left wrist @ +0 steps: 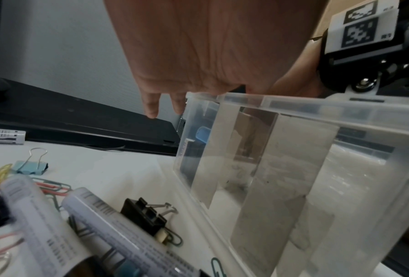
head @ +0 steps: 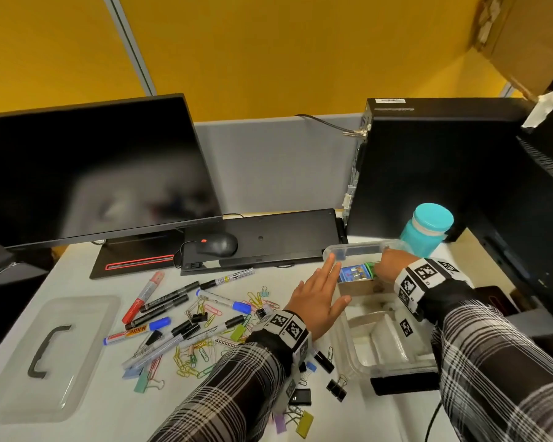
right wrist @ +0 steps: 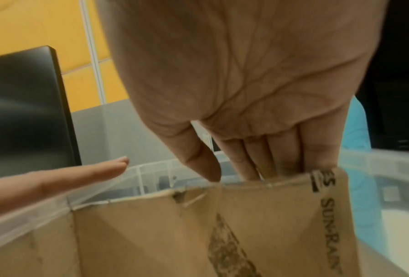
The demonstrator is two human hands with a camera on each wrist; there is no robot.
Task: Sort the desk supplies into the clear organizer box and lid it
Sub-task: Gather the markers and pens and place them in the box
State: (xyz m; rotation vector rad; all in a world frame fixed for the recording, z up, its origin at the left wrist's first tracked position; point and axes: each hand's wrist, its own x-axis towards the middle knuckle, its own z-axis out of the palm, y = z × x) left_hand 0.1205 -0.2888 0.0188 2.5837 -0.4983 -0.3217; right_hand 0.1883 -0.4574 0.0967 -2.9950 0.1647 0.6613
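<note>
Markers lie left of the organizer box, long axes mostly left-right, nearest the flat, empty left hand; right hand reaches inside, grip hidden.

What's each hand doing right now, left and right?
Left hand: open, straight fingers against the clear organizer box outer wall, holding nothing.
Right hand: reaching into the box's far compartment behind the cardboard divider; fingertips hidden, grip cannot be told.

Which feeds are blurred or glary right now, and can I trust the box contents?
Head view: edges bowed by the wide lens, monitor carries a smeared reflection, box contents small. Left wrist: markers soft, box wall hazy. Right wrist: cardboard divider motion-blurred.
</note>
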